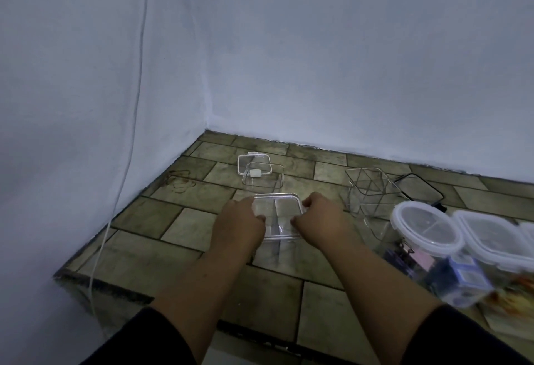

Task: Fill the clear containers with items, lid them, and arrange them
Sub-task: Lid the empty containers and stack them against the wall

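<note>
Both hands on clear divided container (277,217), centre of tabletop (185,220). Left hand (242,220) gripped its 9 o'clock side, right hand (320,217) its 3 o'clock side; each grip curled, pinching near rim. Could not tell if lid (284,204) sat flush. Risk: uneven press popping one corner, or container skidding toward open square container (263,181) at 12 o'clock. Right forearm ran close to round lidded container (424,226) at 4 o'clock; careless pull-back could knock it.
</note>
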